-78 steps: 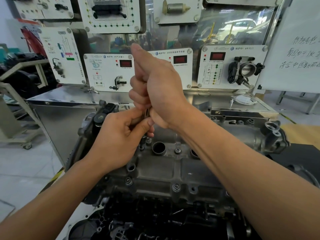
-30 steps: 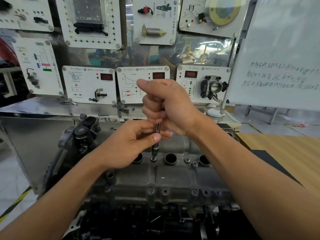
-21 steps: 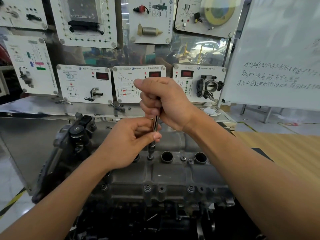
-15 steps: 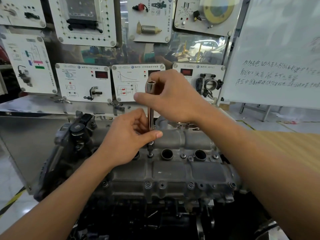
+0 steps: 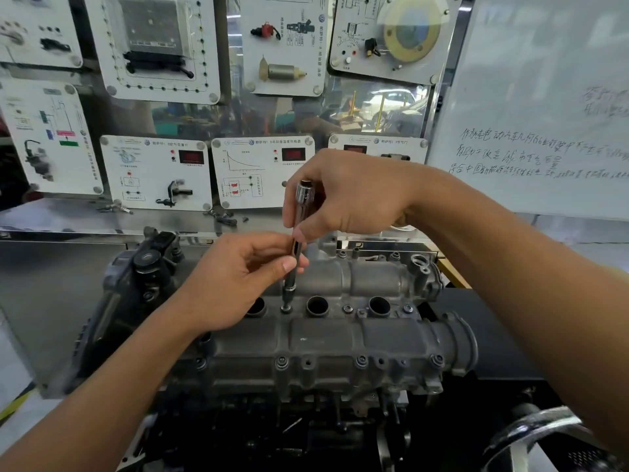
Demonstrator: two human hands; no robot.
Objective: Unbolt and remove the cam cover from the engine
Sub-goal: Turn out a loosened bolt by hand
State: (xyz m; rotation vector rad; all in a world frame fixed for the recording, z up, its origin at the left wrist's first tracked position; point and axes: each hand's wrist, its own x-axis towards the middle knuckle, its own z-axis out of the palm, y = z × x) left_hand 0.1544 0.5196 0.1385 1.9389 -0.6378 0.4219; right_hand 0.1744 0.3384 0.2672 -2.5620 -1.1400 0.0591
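The grey cast cam cover lies across the engine, with three round plug wells along its middle and bolts along its front edge. A slim chrome extension bar stands nearly upright, its tip just above a bolt between the left and middle wells. My right hand grips the bar's upper part from the right. My left hand pinches the lower shaft with thumb and fingers.
White sensor display panels hang on the wall behind a steel bench. A whiteboard with writing stands at the right. A black sensor housing sits at the engine's left end. A chrome ring shows at the bottom right.
My right hand has let go of its fist grip on the bar's top and now holds it from the side, leaving the socket end bare. The view has shifted lower and left.
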